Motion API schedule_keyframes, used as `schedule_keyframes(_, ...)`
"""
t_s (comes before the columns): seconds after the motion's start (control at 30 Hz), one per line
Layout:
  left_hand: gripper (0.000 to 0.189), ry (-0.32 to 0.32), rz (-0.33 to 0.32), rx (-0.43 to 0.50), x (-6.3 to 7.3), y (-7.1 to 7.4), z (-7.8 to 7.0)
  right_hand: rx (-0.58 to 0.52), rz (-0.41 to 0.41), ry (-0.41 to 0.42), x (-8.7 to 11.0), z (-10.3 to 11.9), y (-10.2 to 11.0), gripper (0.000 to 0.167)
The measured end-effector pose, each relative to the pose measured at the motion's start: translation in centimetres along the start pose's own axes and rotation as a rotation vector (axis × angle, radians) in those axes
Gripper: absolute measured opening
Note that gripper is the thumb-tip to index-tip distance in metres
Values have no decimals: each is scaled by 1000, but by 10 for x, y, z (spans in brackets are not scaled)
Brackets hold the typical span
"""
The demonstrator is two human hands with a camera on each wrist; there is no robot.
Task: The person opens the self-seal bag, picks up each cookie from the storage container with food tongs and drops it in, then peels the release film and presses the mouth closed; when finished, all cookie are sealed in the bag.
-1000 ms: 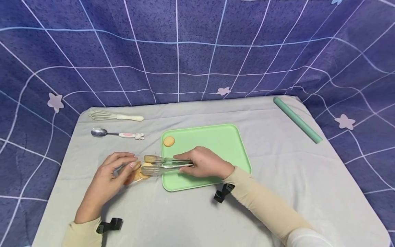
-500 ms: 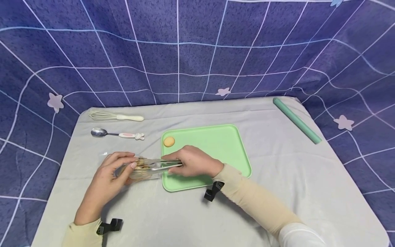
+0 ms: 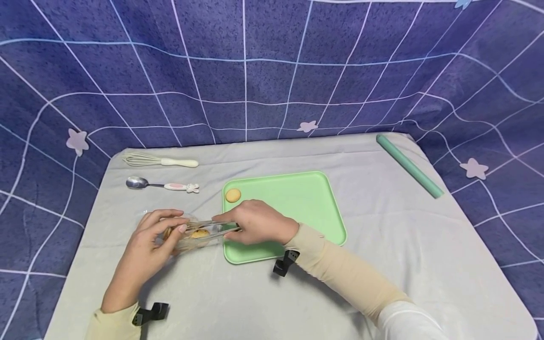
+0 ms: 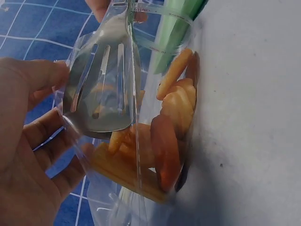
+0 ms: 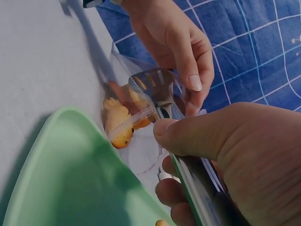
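My left hand pinches the edge of a clear plastic bag of cookies at the left of the table. Several golden and orange-brown cookies lie inside it. With my right hand I grip metal tongs by their arms, thumb on one side and fingers on the other. Their slotted head reaches through the bag's mouth, among the cookies. One round cookie lies in the far left corner of the green tray, beneath my right hand.
A white-handled whisk and a spoon with a bunny-shaped handle end lie at the back left. At the back right is a green rod. A purple-blue grid cloth hangs behind the table.
My right hand has moved left, carrying the tongs from the bag's mouth deeper inside, among the cookies. The left hand and the tray have stayed in place.
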State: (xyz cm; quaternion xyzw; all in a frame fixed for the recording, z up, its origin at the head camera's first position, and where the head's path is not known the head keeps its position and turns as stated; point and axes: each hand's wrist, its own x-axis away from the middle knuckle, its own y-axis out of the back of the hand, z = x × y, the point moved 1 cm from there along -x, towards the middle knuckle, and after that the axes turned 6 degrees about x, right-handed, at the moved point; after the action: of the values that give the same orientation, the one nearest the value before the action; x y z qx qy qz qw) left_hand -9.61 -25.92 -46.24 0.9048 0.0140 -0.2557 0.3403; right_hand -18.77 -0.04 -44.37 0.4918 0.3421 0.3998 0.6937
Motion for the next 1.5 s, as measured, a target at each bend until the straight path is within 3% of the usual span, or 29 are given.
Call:
schedule_keyframes(0.2, 22, 2, -6, 18, 1, -3, 2, -25, 1, -24, 10, -4, 3, 48)
schedule_keyframes(0.6, 21, 22, -18, 33, 3, -5, 5, -100, -65, -95, 52, -31, 24, 56)
schedule_keyframes(0.87, 21, 21, -8, 41, 2, -7, 5, -34, -142, -250, 62, -65, 31, 55)
schedule_keyframes(1.0, 21, 23, -4, 52, 2, -10, 6, -4, -115, -317, 58, -77, 27, 53)
schedule_keyframes(1.23, 19, 42, 4, 47, 3, -12, 6, -1, -83, -349, 53, -88, 21, 49)
schedule_keyframes(1.5, 19, 48, 2, 27, 4, -8, 6, 33, -58, -324, 73, -90, 39, 45)
